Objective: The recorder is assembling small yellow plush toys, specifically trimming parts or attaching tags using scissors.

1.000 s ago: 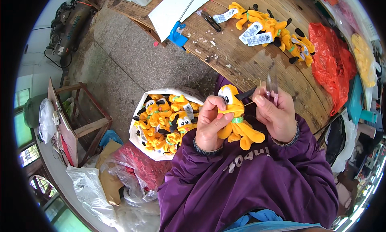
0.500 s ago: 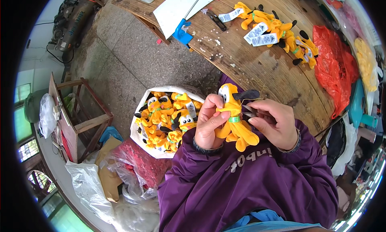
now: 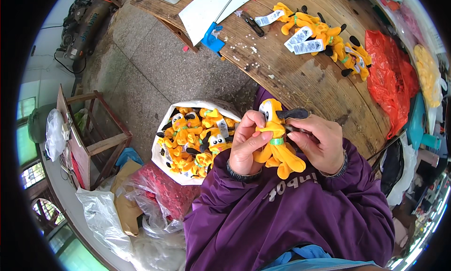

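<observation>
In the head view, I see the left hand (image 3: pixel 247 142) clamped on a soft yellow plush (image 3: pixel 278 153) before the smooth purple jacket (image 3: pixel 282 224); the right hand (image 3: pixel 318 142) pinches a mostly hidden tool (image 3: pixel 290 128) below the plush's floppy ear (image 3: pixel 296 113).

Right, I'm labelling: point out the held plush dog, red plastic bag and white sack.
Held plush dog (image 3: pixel 281 152), head view: body below collar.
Red plastic bag (image 3: pixel 391 83), head view: middle.
White sack (image 3: pixel 221 107), head view: upper rim.
</observation>
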Demonstrator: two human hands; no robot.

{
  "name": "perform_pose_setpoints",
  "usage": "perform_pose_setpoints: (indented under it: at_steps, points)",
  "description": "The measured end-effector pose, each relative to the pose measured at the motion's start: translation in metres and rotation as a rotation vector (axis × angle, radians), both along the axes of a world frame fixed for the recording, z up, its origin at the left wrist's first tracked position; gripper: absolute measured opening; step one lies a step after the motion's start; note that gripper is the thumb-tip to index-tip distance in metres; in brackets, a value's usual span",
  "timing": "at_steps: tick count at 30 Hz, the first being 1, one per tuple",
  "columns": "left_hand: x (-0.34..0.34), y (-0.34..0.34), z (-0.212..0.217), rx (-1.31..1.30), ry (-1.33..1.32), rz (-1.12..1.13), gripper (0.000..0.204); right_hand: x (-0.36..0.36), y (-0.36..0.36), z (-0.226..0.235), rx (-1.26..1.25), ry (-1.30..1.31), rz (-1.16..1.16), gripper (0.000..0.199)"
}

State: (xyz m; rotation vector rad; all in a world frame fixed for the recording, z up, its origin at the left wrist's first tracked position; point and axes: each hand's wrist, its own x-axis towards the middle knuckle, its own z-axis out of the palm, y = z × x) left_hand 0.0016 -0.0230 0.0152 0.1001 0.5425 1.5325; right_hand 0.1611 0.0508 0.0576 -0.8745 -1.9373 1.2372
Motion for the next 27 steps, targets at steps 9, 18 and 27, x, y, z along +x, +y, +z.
perform_pose_setpoints:
  at_steps: [9, 18, 27]
  points:
    - [-0.002, 0.005, 0.015, -0.126, 0.1, 0.007, 0.031, 0.009, 0.004, -0.003, -0.831, 0.421, -0.145, 0.019]
    - [-0.001, 0.003, 0.023, -0.129, 0.304, 0.006, 0.033, 0.011, 0.02, -0.018, -0.214, -0.319, -0.3, 0.027]
    - [-0.007, -0.001, 0.013, 0.049, 0.361, -0.034, 0.031, 0.002, 0.007, 0.018, 0.078, -0.157, -0.009, 0.031]
